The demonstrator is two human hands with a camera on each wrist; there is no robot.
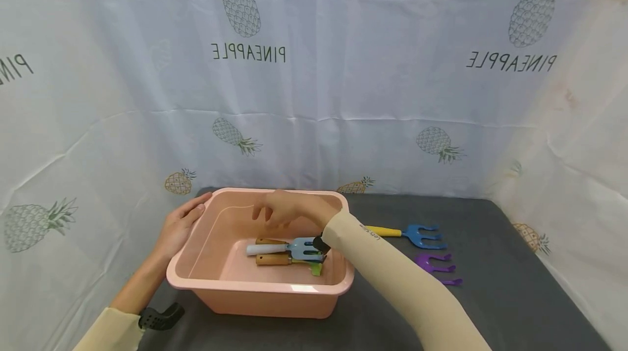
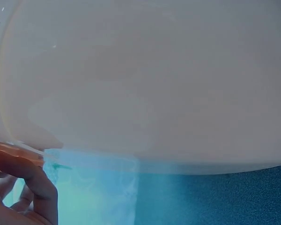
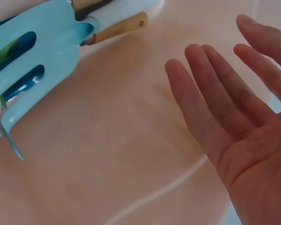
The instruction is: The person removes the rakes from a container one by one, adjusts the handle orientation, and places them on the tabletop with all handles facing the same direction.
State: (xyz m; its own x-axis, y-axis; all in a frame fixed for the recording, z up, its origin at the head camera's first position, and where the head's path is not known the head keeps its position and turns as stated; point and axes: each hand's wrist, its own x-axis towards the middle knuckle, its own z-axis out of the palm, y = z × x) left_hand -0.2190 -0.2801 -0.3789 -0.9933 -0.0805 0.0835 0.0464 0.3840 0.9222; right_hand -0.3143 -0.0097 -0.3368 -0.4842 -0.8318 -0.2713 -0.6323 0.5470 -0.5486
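Observation:
A pink plastic basin (image 1: pixel 260 301) stands on the dark table. My left hand (image 1: pixel 175 233) holds its left rim, thumb on top; in the left wrist view the thumb (image 2: pixel 25 166) bends at the rim beside the basin wall (image 2: pixel 145 89). Over the inside of the basin hovers my right hand (image 1: pixel 281 209), and the right wrist view shows its fingers (image 3: pixel 215 89) spread with nothing in them. Below it, on the basin floor, lies a light blue hand fork (image 1: pixel 303 248) with a pale handle, on top of wooden-handled tools (image 1: pixel 272 259). A green tool end (image 1: pixel 316 269) pokes out beneath.
Right of the basin, a blue garden fork (image 1: pixel 423 235) with a yellow handle lies on the table (image 1: pixel 510 296). A purple fork (image 1: pixel 434 265) is beside it, partly behind my right sleeve (image 1: pixel 412 285). A pineapple-printed curtain (image 1: pixel 324 78) hangs behind and along both sides.

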